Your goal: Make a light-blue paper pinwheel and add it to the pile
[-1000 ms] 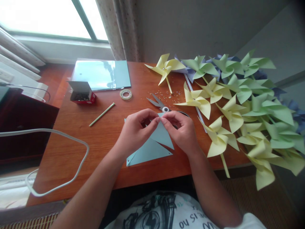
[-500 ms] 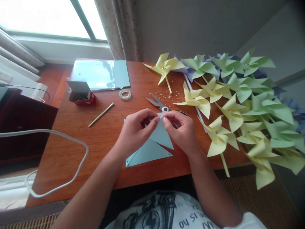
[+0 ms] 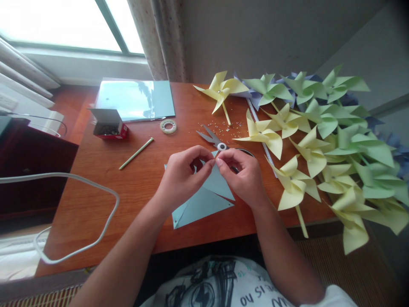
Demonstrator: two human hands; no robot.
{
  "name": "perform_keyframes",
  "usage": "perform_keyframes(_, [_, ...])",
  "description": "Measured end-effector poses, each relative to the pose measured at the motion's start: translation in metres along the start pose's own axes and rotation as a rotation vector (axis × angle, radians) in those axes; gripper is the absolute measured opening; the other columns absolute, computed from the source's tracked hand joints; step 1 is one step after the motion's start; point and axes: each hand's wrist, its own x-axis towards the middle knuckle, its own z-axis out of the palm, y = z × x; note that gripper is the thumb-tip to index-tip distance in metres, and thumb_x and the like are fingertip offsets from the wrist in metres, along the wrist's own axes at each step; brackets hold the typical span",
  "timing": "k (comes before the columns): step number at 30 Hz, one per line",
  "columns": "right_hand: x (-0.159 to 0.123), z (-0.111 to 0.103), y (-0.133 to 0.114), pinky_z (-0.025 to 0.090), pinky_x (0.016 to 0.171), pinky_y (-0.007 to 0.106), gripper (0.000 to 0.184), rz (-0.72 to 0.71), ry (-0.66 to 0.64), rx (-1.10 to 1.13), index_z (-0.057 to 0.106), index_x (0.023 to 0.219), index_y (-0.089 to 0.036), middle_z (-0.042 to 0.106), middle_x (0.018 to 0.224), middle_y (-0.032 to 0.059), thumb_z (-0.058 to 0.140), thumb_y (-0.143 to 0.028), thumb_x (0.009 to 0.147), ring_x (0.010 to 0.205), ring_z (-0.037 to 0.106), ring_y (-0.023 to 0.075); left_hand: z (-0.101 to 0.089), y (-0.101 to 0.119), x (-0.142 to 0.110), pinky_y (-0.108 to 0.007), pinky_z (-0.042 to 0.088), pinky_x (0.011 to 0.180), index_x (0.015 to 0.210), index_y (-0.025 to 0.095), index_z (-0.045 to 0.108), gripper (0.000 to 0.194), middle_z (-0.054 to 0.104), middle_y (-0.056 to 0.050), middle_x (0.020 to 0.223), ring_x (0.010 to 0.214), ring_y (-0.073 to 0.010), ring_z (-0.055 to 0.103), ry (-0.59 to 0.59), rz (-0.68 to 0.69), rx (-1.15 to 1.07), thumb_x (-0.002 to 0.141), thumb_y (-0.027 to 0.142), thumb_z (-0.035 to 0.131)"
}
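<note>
- Daylight from a window [image 3: 57,21] fell across a brown wooden table [image 3: 134,187], which likely made it a good spot for close handwork.
- Blue paper [image 3: 201,207] lay at the near middle of the table, beneath both hands, with cuts running inward and small holes at two of its corners.
- Left hand [image 3: 188,170] and right hand [image 3: 244,177] met over the paper's far part, each thumb and forefinger narrowed to a pinch, presumably because one tiny spot needed both. Whether they gripped a paper corner or some small piece was hidden, so I could not tell.
- Scissors [image 3: 220,145] lay partly open just beyond the fingers, seemingly for easy reach.
- A red box [image 3: 122,131] stood farther left with its lid raised, likely so that the small dark pieces [image 3: 110,129] inside were easy to get at.
- Just behind it, a clear packet [image 3: 128,102] held flat blue sheets [image 3: 164,100], perhaps to keep them uncreased.
- Yellow pinwheels [image 3: 220,90] and green pinwheels [image 3: 270,91] crowded the right side, apparently grouped there to leave working room before the person.
</note>
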Motion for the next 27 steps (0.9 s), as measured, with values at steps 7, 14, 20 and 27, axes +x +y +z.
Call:
perform_keyframes(7, [-0.0005,-0.0003,0.0004,0.056,0.069,0.028,0.006,0.0,0.022,0.003,0.068,0.084,-0.023,0.07,0.08,0.0003,0.065,-0.024,0.089,0.073,0.067,0.0163,0.0005,-0.0006,-0.0003,-0.021,0.041,0.054,0.087,0.016,0.069,0.009,0.067,-0.001,0.072,0.063,-0.0111,0.055,0.007,0.022,0.023,0.089,0.021,0.062])
perform_keyframes(14, [-0.0004,-0.0002,-0.0007,0.058,0.072,0.029,0.006,0.025,0.024,0.012,0.068,0.084,-0.023,0.072,0.083,0.0014,0.066,-0.026,0.09,0.077,0.069,0.0178,0.0001,0.0016,0.0002,-0.021,0.04,0.054,0.083,0.016,0.069,0.013,0.067,-0.001,0.072,0.062,-0.0106,0.053,-0.007,0.017,0.013,0.089,0.026,0.066])
perform_keyframes(20, [-0.0003,-0.0006,-0.0004,0.058,0.074,0.029,0.004,0.028,0.012,0.064,0.068,0.089,-0.023,0.072,0.085,0.0015,0.066,-0.026,0.091,0.081,0.07,0.0177,0.0003,-0.0022,-0.0002,-0.021,0.04,0.055,0.085,0.016,0.069,0.012,0.065,0.0,0.071,0.062,-0.0101,0.053,0.002,0.016,0.0,0.091,0.025,0.065])
perform_keyframes(27, [-0.0013,0.0007,0.0008,0.055,0.067,0.028,0.005,-0.159,0.041,-0.138,0.068,0.087,-0.023,0.071,0.083,0.001,0.065,-0.021,0.091,0.074,0.066,0.0157,0.0008,-0.0028,-0.0001,-0.021,0.04,0.056,0.081,0.017,0.069,0.008,0.067,0.002,0.069,0.06,-0.0087,0.052,0.074,0.08,0.07,0.088,0.018,0.066])
